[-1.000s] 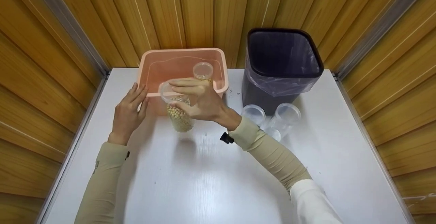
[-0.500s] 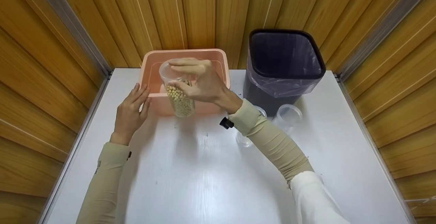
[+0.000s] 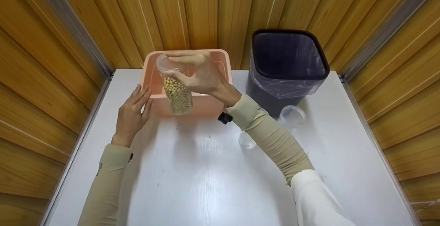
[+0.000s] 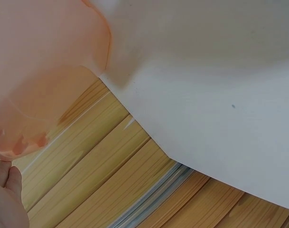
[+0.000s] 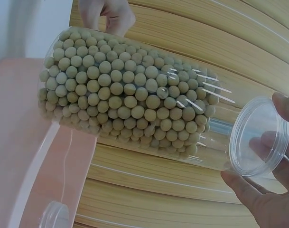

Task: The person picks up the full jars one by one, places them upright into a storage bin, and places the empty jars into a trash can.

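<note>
My right hand (image 3: 199,71) grips a clear plastic jar (image 3: 178,97) around its neck, thumb on the near side. Round beige beans fill most of the jar (image 5: 135,95), which is tilted over the front rim of the pink basin (image 3: 208,106), raised off the table. At the basin's left front corner, my left hand (image 3: 130,114) holds the rim, with fingers over the edge and thumb outside. The left wrist view catches only part of that hand (image 4: 9,194) against the basin's side. Inside the basin, the top of another clear jar (image 5: 56,216) shows in the right wrist view.
A dark bin (image 3: 268,97) with a clear bag liner (image 3: 283,88) stands at the back right. Clear containers, among them one by the bin (image 3: 292,116) and one lower left (image 3: 246,140), are partly hidden by my right arm. Wood-panelled walls enclose the white table (image 3: 192,184).
My right hand has lifted the jar of beans and moved it back over the basin's front rim, then slightly left with more tilt. My left hand has stayed at the basin's corner.
</note>
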### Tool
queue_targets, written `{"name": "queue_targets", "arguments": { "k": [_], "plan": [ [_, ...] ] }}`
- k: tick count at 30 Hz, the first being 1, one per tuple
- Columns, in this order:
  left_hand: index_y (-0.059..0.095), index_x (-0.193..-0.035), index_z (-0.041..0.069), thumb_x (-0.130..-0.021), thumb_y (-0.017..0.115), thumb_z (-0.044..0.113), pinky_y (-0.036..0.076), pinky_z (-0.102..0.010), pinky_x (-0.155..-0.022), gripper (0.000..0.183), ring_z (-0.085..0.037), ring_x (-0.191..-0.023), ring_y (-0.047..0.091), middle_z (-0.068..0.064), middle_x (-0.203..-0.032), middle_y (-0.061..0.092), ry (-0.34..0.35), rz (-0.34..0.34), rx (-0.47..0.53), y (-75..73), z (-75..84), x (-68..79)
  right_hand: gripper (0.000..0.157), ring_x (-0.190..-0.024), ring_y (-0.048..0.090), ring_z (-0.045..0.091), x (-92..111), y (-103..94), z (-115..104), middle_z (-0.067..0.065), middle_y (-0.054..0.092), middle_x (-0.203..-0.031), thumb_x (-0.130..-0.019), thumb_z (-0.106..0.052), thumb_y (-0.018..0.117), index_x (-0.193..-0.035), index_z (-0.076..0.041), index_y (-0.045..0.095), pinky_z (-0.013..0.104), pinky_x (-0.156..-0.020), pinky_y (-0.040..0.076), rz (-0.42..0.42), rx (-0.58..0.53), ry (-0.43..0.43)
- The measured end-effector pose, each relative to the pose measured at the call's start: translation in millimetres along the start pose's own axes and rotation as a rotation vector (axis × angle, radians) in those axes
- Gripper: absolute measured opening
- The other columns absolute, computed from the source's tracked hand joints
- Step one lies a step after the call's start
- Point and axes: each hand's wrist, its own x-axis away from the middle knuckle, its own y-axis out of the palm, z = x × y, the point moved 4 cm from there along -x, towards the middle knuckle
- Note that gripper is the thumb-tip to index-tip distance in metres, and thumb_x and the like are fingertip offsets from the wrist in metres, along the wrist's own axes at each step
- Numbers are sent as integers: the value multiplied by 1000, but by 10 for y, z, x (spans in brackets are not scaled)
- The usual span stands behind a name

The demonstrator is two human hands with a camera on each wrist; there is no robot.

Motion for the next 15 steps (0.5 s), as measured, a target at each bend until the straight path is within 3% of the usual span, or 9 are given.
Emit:
{"name": "queue_targets", "arguments": {
  "k": [15],
  "plan": [
    [66, -143, 1, -105, 70, 16, 52, -64, -110, 41, -42, -145, 55, -16, -149, 63, 4, -9, 3, -3, -2, -3, 38, -121, 75, 28, -230, 11, 89, 15, 75, -131, -95, -25, 83, -121, 3, 78, 21, -101, 58, 21, 74, -3]
  ]
}}
